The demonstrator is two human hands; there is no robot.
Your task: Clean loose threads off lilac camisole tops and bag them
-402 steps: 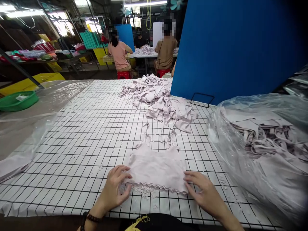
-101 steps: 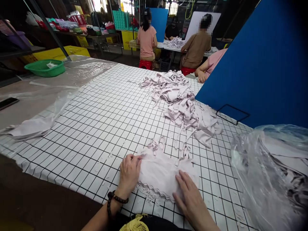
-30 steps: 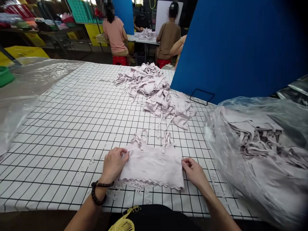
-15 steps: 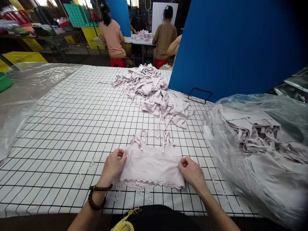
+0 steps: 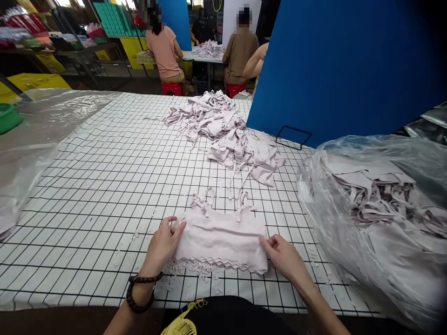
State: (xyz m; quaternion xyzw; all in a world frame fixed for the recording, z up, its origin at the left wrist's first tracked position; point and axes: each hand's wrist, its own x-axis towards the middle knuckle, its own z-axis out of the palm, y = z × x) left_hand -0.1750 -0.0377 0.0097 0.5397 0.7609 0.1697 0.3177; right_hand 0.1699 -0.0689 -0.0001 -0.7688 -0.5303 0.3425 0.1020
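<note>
A pale pink strappy crop top (image 5: 221, 239) lies flat in front of me, its straps pointing away and its wavy hem towards me. My left hand (image 5: 163, 244) holds its upper left corner, thumb on top; the other fingertips are partly hidden. On the opposite side, my right hand (image 5: 283, 255) grips the right edge between thumb and curled fingers. Small fabric scraps (image 5: 200, 270) are scattered along the hem and beside the left wrist.
A heap of similar tops (image 5: 226, 128) lies further back on the gridded table (image 5: 104, 186). To the right stand a clear plastic bag (image 5: 314, 195) of stacked tops and a blue board (image 5: 335, 70) on a wire stand (image 5: 293, 138). Co-workers (image 5: 165, 51) sit beyond.
The top has slackened, with creases now running across its middle. My left thumb and index finger have spread slightly, and my right hand has shifted a little lower along the edge.
</note>
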